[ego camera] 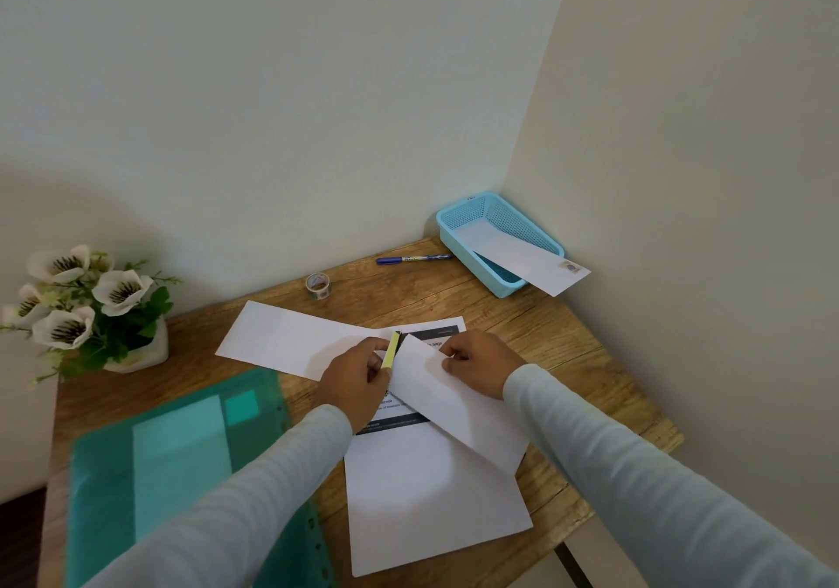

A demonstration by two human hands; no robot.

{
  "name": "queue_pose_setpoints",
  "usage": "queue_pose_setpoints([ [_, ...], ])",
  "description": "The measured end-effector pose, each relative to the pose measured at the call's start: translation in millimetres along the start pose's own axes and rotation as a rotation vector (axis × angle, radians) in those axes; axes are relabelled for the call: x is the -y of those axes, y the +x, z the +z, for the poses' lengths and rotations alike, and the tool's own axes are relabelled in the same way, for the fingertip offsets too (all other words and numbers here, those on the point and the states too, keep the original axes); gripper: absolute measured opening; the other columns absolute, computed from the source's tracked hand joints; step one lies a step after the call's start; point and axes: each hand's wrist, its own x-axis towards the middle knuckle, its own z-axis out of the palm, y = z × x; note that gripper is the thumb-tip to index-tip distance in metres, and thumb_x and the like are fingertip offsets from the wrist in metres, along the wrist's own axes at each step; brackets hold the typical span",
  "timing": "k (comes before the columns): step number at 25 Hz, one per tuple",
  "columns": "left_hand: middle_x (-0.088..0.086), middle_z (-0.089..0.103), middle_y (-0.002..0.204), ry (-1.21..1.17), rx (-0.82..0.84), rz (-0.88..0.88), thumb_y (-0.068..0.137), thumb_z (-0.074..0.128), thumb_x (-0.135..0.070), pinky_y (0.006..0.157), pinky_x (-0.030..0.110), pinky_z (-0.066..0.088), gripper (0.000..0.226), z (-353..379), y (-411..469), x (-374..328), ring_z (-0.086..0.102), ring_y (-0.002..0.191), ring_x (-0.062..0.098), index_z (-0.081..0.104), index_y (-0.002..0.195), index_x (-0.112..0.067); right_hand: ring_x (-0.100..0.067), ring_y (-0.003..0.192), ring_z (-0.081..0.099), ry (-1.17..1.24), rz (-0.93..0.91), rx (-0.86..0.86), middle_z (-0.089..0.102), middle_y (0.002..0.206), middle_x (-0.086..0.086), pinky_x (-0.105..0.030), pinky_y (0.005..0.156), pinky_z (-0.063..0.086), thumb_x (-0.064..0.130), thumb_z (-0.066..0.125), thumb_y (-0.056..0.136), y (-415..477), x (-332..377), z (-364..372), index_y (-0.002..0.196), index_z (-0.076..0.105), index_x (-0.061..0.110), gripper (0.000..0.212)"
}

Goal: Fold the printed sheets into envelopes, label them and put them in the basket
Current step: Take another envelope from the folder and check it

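My left hand [358,378] grips a small yellow pad of sticky notes [390,350] held on edge above the desk. My right hand [476,363] pinches the upper end of a white envelope [454,401] that slants over a printed sheet [426,487]. A second white envelope [290,338] lies flat to the left, behind my left hand. At the far right corner stands a light blue basket [463,220] with one stamped envelope [526,260] lying in it, its end sticking out over the rim.
A blue pen [411,259] and a small roll of tape [318,284] lie near the wall. A green plastic folder [172,460] covers the near left of the wooden desk [567,328]. A pot of white flowers [86,306] stands at the left edge.
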Motion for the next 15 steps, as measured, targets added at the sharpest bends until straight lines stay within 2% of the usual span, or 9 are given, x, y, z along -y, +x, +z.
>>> queue_pose_setpoints([
  [3, -0.016, 0.060, 0.085, 0.011, 0.019, 0.032, 0.095, 0.065, -0.016, 0.073, 0.021, 0.052, 0.034, 0.1, -4.5, 0.9, 0.059, 0.079, 0.007, 0.060, 0.121, -0.038, -0.020, 0.114, 0.062, -0.042, -0.036, 0.065, 0.067, 0.129, -0.004, -0.028, 0.096, 0.047, 0.019, 0.056, 0.103, 4.9, 6.8, 4.7, 0.130, 0.070, 0.016, 0.031],
  [6, -0.018, 0.060, 0.087, 0.044, 0.058, 0.060, 0.096, 0.065, -0.018, 0.079, 0.028, 0.058, 0.035, -1.3, -10.1, 1.7, 0.059, 0.080, 0.007, 0.059, 0.119, -0.042, -0.020, 0.113, 0.061, -0.067, -0.051, 0.081, 0.066, 0.131, -0.006, -0.026, 0.092, 0.044, 0.020, 0.057, 0.103, 16.5, 16.9, 10.4, 0.133, 0.068, 0.015, 0.033],
  [11, -0.020, 0.061, 0.091, 0.040, 0.098, 0.099, 0.096, 0.065, -0.020, 0.072, 0.018, 0.053, 0.036, -6.5, -15.3, 1.5, 0.062, 0.080, 0.007, 0.056, 0.116, -0.048, -0.020, 0.111, 0.061, 0.031, -0.024, 0.039, 0.063, 0.130, -0.003, -0.028, 0.091, 0.047, 0.031, 0.069, 0.096, 35.7, 29.1, 18.6, 0.123, 0.064, 0.026, 0.028],
  [13, -0.019, 0.061, 0.091, 0.029, 0.083, 0.083, 0.096, 0.066, -0.020, 0.070, 0.014, 0.048, 0.035, -7.2, -15.2, 2.4, 0.061, 0.080, 0.006, 0.057, 0.117, -0.046, -0.017, 0.104, 0.059, 0.043, -0.009, 0.068, 0.063, 0.124, 0.002, -0.029, 0.088, 0.047, 0.037, 0.075, 0.091, 38.3, 26.5, 17.0, 0.123, 0.062, 0.030, 0.035],
  [15, -0.018, 0.061, 0.092, 0.023, 0.065, 0.065, 0.096, 0.066, -0.019, 0.072, 0.015, 0.048, 0.034, -7.6, -14.7, 4.4, 0.061, 0.081, 0.006, 0.059, 0.121, -0.041, -0.016, 0.103, 0.057, 0.011, 0.047, 0.145, 0.058, 0.123, 0.005, -0.030, 0.085, 0.046, 0.039, 0.080, 0.086, 36.2, 17.2, 10.9, 0.126, 0.060, 0.035, 0.045],
])
